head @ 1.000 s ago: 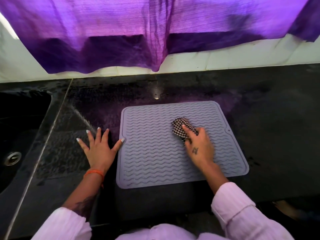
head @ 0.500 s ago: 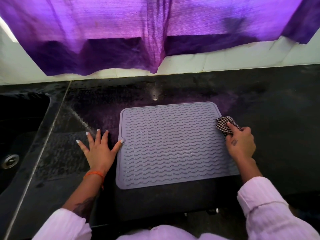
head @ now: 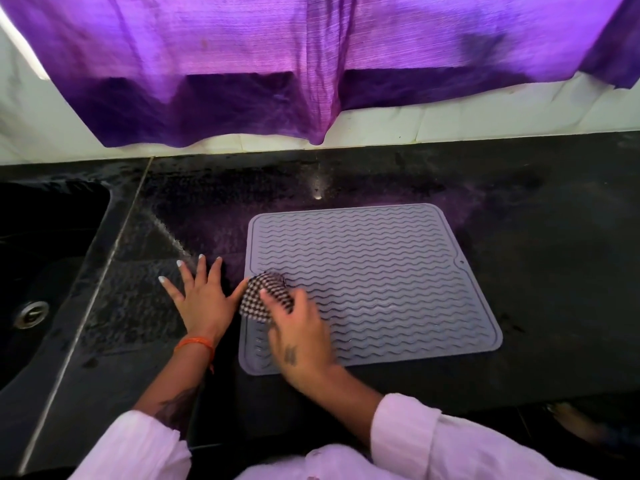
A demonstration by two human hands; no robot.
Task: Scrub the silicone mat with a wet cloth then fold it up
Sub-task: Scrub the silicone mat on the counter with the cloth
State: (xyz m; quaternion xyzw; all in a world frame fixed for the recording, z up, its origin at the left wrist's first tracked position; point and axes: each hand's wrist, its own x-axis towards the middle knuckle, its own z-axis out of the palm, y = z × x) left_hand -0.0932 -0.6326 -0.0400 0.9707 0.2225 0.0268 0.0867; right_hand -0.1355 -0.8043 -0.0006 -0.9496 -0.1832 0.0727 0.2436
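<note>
We have a single view, worn on the head, looking forward and steeply down over the dark stone counter [head: 519, 237] from the person's own standing place. It sits close: both forearms enter from the bottom edge. The wide lens bends the white tiled wall [head: 450, 123] and hanging purple curtain [head: 242, 64] along the top.
</note>
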